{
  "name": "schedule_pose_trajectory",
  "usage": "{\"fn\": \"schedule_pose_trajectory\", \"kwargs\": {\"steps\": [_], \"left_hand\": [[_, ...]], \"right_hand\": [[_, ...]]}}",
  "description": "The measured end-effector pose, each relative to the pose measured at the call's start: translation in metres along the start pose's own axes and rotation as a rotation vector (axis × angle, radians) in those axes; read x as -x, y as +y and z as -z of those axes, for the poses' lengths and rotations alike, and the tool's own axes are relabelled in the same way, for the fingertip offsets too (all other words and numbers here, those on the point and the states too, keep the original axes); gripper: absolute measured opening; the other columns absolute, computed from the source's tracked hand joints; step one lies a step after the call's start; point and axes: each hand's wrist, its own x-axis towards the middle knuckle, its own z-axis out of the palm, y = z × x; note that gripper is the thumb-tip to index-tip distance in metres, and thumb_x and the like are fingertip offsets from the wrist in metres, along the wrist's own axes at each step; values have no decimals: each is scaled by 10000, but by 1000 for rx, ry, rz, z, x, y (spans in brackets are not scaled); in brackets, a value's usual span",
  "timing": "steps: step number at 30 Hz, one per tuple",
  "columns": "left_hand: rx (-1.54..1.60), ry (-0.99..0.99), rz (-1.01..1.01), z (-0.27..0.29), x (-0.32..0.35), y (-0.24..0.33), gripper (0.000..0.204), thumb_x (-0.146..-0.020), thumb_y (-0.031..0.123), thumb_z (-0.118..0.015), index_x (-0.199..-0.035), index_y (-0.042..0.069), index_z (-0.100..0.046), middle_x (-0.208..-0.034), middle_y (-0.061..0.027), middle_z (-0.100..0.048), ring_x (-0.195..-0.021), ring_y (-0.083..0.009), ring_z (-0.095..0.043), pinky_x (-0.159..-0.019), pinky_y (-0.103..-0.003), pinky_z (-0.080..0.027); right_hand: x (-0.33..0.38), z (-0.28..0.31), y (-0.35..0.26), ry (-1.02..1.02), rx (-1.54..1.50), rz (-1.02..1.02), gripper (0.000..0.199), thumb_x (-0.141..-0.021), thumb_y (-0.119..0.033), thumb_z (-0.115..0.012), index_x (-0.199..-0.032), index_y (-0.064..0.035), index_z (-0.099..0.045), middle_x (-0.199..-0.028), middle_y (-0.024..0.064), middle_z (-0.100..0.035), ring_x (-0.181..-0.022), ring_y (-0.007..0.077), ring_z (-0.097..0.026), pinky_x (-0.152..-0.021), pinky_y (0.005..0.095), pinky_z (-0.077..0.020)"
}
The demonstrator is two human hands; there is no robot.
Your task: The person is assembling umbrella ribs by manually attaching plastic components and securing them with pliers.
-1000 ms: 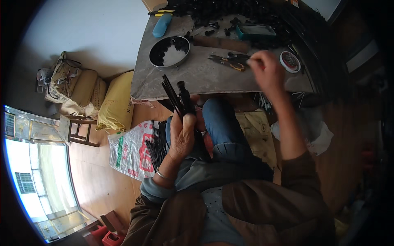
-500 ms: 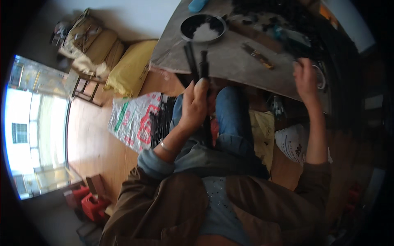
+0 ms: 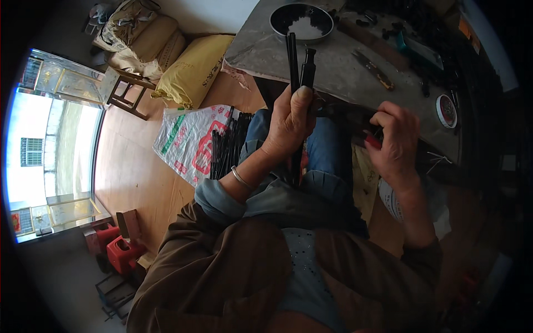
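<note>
My left hand (image 3: 290, 119) is closed around several long black tubes (image 3: 292, 61), held nearly upright above my lap. Their upper ends rise past the thumb, and the lower ends run down between my thighs. To the right, beside the table's front edge, my right hand (image 3: 393, 141) has its fingers curled in. A red piece (image 3: 373, 142) shows between its thumb and fingers; the rest of that thing is hidden or too dark to make out. More black tubes (image 3: 226, 147) lie in a bundle on a white printed plastic bag (image 3: 180, 136) to the left of my knee.
On the grey table (image 3: 250, 53) stand a dark bowl (image 3: 274, 25) with white material, a yellow-handled tool (image 3: 380, 75), a teal tray (image 3: 404, 44), a round white-and-red lid (image 3: 446, 111) and scattered black parts. A yellow sack (image 3: 194, 72) and a wooden stool (image 3: 130, 94) stand left.
My right hand has come from over the table's right side down and left, closer to my left hand, and a red piece now shows in it. My left hand keeps the tubes.
</note>
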Motion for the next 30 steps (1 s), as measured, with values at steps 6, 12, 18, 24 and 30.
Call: {"fn": "schedule_pose_trajectory", "kwargs": {"steps": [6, 12, 18, 24, 30], "left_hand": [[37, -1, 11, 4, 1, 4, 433, -964, 483, -421, -894, 61, -490, -634, 13, -477, -460, -52, -405, -412, -195, -313], [51, -6, 59, 3, 0, 5, 449, -963, 505, -404, -947, 63, -488, -592, 7, -448, -440, -74, -397, -397, -217, -313], [96, -17, 69, 7, 2, 3, 413, -964, 478, -425, -929, 69, -470, -624, 16, -454, -460, -53, -396, -407, -197, -305], [34, -44, 51, 5, 1, 2, 434, -978, 473, -388, -978, 53, -501, -585, 11, -447, -438, -71, -404, -396, -217, -308], [56, -105, 34, 4, 3, -1, 472, -955, 515, -396, -953, 54, -497, -580, 21, -446, -426, -49, -399, -390, -196, -305]], "right_hand": [[-4, 1, -4, 61, 128, 55, 603, -525, 26, -765, -1026, -155, -483, -1044, 25, -497, -967, 254, -495, -886, 441, -336], [-2, -5, -7, 79, 135, 7, 551, -561, 27, -750, -1016, -155, -498, -1038, 24, -499, -960, 249, -495, -885, 440, -331], [2, -4, -1, 38, 178, 54, 482, -597, 46, -732, -991, -132, -519, -993, 28, -541, -895, 244, -545, -799, 380, -411], [6, 12, -9, -706, -1094, -805, 297, -814, -137, -698, -999, -59, -479, -655, 46, -587, -519, 139, -583, -458, 255, -462], [19, 6, 1, -1096, -1520, -734, 319, -834, -118, -561, -1108, 7, -456, -799, 60, -584, -528, 87, -531, -500, 217, -462]]}}
